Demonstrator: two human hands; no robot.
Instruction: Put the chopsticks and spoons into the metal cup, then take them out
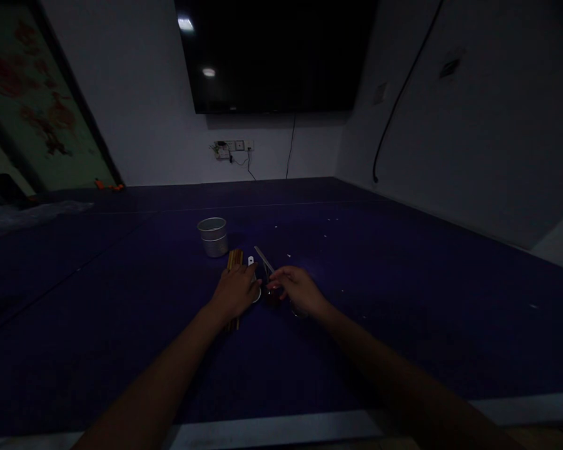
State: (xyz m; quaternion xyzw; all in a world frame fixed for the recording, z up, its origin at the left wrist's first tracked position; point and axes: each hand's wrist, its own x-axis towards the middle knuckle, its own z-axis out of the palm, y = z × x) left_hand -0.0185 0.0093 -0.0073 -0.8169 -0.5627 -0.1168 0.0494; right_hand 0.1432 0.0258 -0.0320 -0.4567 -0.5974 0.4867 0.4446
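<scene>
My left hand [236, 290] lies palm down over a bundle of wooden chopsticks [235, 256], whose ends show beyond and below it. Its fingers are spread, and the thumb side rests on a white spoon [251, 259] beside the bundle. My right hand [298, 289] has its fingers pinched on a slim metal utensil handle [263, 257] that slants up and left. The utensil's far end is hidden by the hand, so its kind is unclear. Between my hands sits a small dark reddish thing [273, 296], too dim to make out.
A ribbed metal cup [213, 237] stands upright beyond my left hand. Small white scraps [289, 255] dot the dark blue surface [394, 300]. Clear plastic wrap [32, 212] lies far left. A wall with a screen [276, 56] and sockets [234, 146] borders the back.
</scene>
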